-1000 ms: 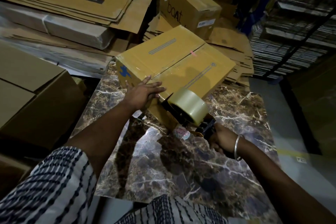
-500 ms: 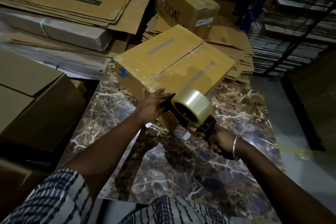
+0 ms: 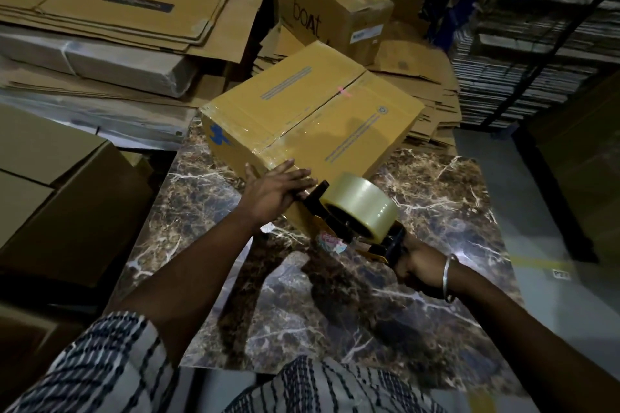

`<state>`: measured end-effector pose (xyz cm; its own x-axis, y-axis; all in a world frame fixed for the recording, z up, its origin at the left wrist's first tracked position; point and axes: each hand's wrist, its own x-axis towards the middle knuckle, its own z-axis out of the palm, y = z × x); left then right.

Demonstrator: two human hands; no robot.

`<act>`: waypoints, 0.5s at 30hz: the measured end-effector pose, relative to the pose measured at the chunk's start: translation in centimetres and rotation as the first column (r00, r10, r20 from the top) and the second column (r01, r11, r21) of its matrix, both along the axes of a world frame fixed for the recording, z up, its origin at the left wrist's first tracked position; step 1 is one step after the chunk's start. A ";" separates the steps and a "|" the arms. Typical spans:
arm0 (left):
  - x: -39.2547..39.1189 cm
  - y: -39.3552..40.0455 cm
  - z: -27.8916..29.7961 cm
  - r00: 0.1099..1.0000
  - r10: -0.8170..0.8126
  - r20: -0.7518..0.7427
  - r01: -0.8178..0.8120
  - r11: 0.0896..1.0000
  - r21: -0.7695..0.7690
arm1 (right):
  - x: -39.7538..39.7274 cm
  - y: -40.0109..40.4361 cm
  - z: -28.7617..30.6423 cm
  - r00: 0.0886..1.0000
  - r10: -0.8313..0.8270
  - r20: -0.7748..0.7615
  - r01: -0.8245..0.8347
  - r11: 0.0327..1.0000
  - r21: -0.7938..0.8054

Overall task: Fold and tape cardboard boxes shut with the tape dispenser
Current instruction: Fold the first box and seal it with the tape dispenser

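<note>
Left hand (image 3: 275, 193) lies flat, fingers spread, on the yellow-brown taped cardboard box (image 3: 312, 117) near the marble tabletop's (image 3: 235, 278) far edge; right hand (image 3: 417, 266) grips the black-and-yellow tape dispenser (image 3: 355, 221).

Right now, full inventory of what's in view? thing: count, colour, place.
yellow box: 1, yellow-tan, clear tape along its seam, on the table, centre
tape dispenser: 1, black and yellow, clear tape roll, at the box's near side
marble table: 1, dark brown with white veins, centre
"boat" box: 1, brown, behind the yellow box
flattened cartons: stack, brown, top left
wrapped bundle: 1, plastic-covered, under that stack
brown boxes: at least 2, left edge
flat cardboard pile: loose, brown, right of the yellow box
stacked sheets: many, dark, right
bangle: 1, silver, right wrist
striped sleeve: dark and white, bottom left
left hand: flat on the box's near edge
right hand: gripping the dispenser handle
</note>
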<state>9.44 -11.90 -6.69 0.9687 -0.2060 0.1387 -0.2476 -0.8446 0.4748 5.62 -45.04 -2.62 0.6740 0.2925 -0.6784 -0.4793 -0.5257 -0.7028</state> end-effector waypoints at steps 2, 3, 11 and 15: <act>-0.1 -0.1 0.1 1.000 -0.003 -0.005 0.003 1.000 0.006 | -0.4 -0.5 -0.6 0.998 -0.061 -0.023 0.062 0.997 0.039; -0.1 -0.1 0.1 1.000 -0.001 -0.003 0.001 1.000 0.004 | -0.6 -0.7 -0.7 0.999 -0.049 -0.022 0.050 0.997 0.053; 0.5 0.3 -0.5 1.000 -0.025 0.020 0.024 0.999 0.031 | -2.8 -3.8 -4.3 0.999 -0.035 -0.017 0.037 0.995 0.093; 0.3 0.2 -0.9 0.998 -0.009 0.062 0.001 0.991 0.131 | -4.7 -4.1 -3.6 0.997 -0.070 -0.019 0.072 0.989 0.131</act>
<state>9.78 -11.71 -7.57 0.9578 -0.2314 0.1703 -0.2778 -0.8971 0.3436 0.96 -49.15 -6.20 0.6866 0.3318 -0.6469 -0.5224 -0.3936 -0.7564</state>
